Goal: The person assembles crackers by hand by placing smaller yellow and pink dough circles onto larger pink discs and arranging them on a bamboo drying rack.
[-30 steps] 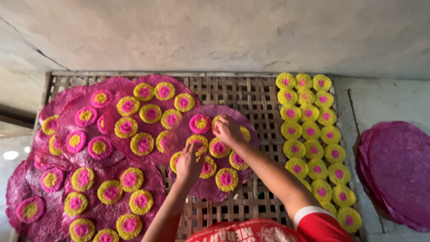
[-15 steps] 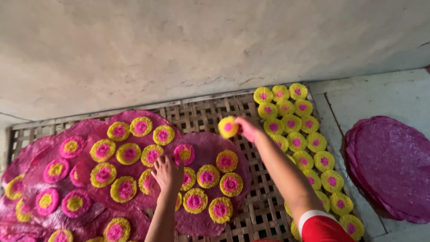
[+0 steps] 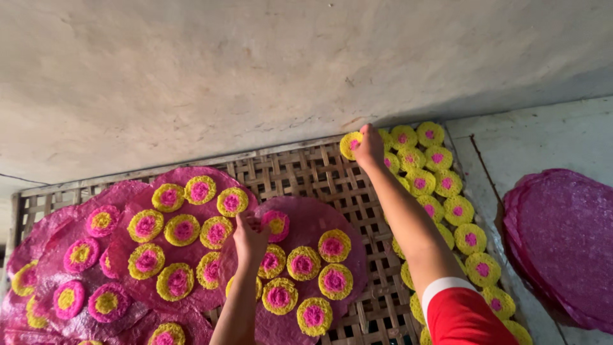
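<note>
Near edge: right arm in a red sleeve with white cuff (image 3: 461, 310) enters bottom right, left forearm enters bottom centre.

Left hand (image 3: 250, 235) lies on the near-centre purple round sheet (image 3: 306, 223), fingers curled down onto a pink-and-yellow disc (image 3: 276, 225) at the sheet's far-left part. Fingertips touch the disc; can't tell from here if it's pinched or just pressed. That sheet carries more yellow-rimmed, pink-centred discs, spaced apart, none stacked.

Left of it: overlapping purple sheets (image 3: 128, 255) run to the near-left corner, each dotted with discs, some yellow-rimmed with pink centres, some pink-rimmed with yellow centres.

All of this sits on a woven bamboo tray (image 3: 306, 172); bare lattice shows between the centre sheet and the right-hand rows.

Right side of tray: rows of yellow discs with pink centres (image 3: 447, 191), overlapping, running from the near-right edge to the far-right corner.

Right hand (image 3: 369, 147) is extended to the far end of those rows, closed around one yellow disc (image 3: 350, 144) with a pink centre, held at the tray's far edge, just left of the rows. Disc sticks out left of the fingers.

Off the tray, far right: stack of plain purple round sheets (image 3: 562, 243) on a pale surface (image 3: 530, 140).

Farthest: rough grey wall (image 3: 255, 76) directly behind the tray.
</note>
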